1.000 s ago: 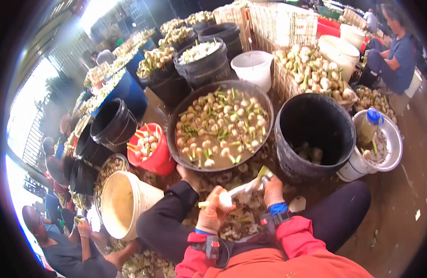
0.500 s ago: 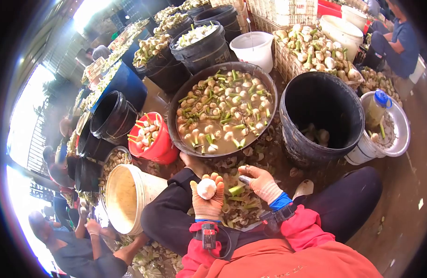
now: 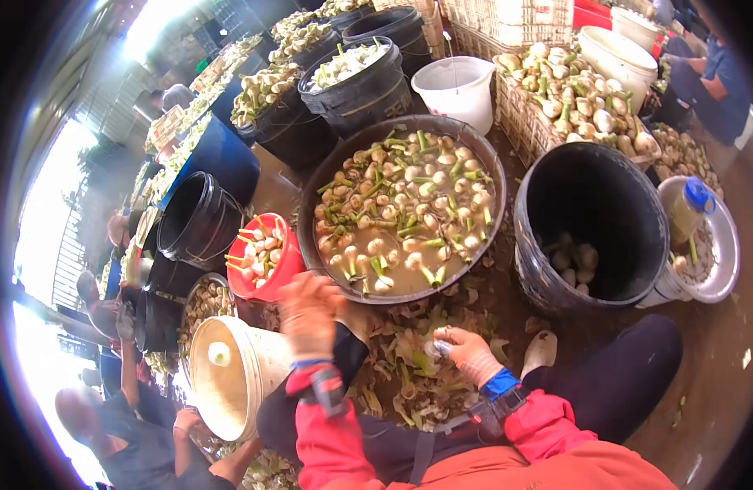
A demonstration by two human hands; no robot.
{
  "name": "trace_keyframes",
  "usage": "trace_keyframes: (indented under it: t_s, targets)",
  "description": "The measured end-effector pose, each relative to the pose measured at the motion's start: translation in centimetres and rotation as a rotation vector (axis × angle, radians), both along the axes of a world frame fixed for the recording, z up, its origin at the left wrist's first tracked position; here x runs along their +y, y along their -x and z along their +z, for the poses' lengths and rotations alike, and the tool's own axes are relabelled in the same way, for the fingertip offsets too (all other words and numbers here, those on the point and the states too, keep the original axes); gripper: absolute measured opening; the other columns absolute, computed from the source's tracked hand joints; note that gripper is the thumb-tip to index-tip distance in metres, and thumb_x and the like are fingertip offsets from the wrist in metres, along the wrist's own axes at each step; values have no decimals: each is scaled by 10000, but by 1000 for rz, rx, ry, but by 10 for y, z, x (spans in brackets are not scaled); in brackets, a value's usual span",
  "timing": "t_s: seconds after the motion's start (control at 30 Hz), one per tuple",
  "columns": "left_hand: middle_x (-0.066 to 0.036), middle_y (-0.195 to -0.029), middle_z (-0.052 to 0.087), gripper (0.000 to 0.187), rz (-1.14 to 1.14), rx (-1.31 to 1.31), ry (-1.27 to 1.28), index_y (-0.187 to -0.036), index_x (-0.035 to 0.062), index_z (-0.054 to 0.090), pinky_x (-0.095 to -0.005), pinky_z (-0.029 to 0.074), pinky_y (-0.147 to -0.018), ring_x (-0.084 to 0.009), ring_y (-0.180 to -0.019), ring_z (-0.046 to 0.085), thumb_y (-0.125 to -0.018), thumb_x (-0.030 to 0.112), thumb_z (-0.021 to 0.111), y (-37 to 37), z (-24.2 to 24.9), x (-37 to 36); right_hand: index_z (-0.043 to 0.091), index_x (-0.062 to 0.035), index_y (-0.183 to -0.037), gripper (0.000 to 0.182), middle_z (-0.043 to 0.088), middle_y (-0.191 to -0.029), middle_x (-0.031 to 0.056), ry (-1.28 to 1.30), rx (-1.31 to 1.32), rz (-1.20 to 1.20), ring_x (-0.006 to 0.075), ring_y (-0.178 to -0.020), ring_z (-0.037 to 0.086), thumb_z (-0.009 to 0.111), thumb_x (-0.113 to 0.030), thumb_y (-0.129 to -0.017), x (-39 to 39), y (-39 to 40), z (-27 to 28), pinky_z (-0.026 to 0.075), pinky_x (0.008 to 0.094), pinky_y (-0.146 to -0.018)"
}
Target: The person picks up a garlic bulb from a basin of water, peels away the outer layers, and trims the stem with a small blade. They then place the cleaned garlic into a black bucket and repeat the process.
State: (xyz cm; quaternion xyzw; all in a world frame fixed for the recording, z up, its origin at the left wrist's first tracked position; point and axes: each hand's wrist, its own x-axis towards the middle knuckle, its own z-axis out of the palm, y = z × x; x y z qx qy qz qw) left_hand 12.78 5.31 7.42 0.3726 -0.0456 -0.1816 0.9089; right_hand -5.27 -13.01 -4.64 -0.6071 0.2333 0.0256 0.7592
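Your left hand is raised mid-air, blurred, fingers loosely spread. Your right hand sits low, gloved fingers curled closed.

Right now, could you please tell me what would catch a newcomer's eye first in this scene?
The wide dark basin at centre, full of murky water and floating garlic bulbs with green stems, stands out first. Just left of it sits a bright red bucket of bulbs, and to the right a deep black tub holding a few. In front, the left hand is raised near the white bucket, while the right hand rests over a heap of peelings.
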Motion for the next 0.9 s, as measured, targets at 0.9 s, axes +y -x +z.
trace_keyframes:
  t_s: [0.9]
  targets:
    - [-156,-1068,575,642,-593,-653,-1324,-1217,26,471,-340,432,-847,-285,-993,559,-668,199,757,115,-32,-72,544,32,-1176,364,606,-1105,89,-220,-209,-260,161,-1000,574,546,57,-812,-5,1,9,441,257,-876]
